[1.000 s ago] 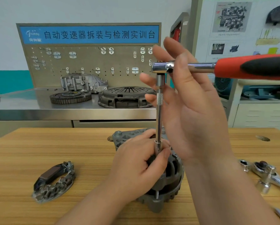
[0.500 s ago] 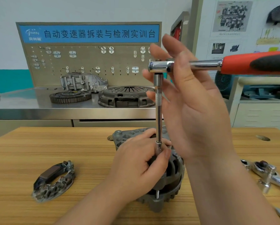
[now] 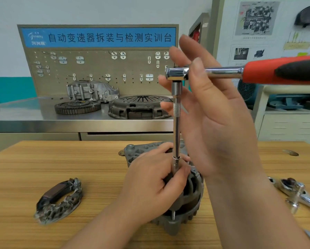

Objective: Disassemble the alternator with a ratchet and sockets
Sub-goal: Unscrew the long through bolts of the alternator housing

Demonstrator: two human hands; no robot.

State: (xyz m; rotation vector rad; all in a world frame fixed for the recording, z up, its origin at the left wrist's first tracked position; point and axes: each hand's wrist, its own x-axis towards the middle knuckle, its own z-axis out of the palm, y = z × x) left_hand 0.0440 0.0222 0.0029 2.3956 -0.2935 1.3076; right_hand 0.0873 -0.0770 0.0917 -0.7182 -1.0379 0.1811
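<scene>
The grey alternator (image 3: pixel 191 200) stands on the wooden table (image 3: pixel 60 159). A long chrome extension bar (image 3: pixel 176 133) rises straight up from it. My left hand (image 3: pixel 150 186) is closed around the socket at the bar's lower end and rests on the alternator. On top of the bar sits a ratchet (image 3: pixel 222 71) with a red and black handle pointing right, level. My right hand (image 3: pixel 222 126) is raised at the ratchet head. Its thumb lies across the chrome shaft and its spread fingers are behind the head.
A removed rectifier piece (image 3: pixel 59 200) lies on the table at the left. A second chrome ratchet with loose sockets (image 3: pixel 297 193) lies at the right edge. Behind is a steel bench with a flywheel (image 3: pixel 77 106), a clutch cover (image 3: pixel 139 106) and a pegboard.
The ratchet handle has swung slightly and risen a little at its far end. My right hand's fingers have shifted around the ratchet head. My left hand has stayed on the socket.
</scene>
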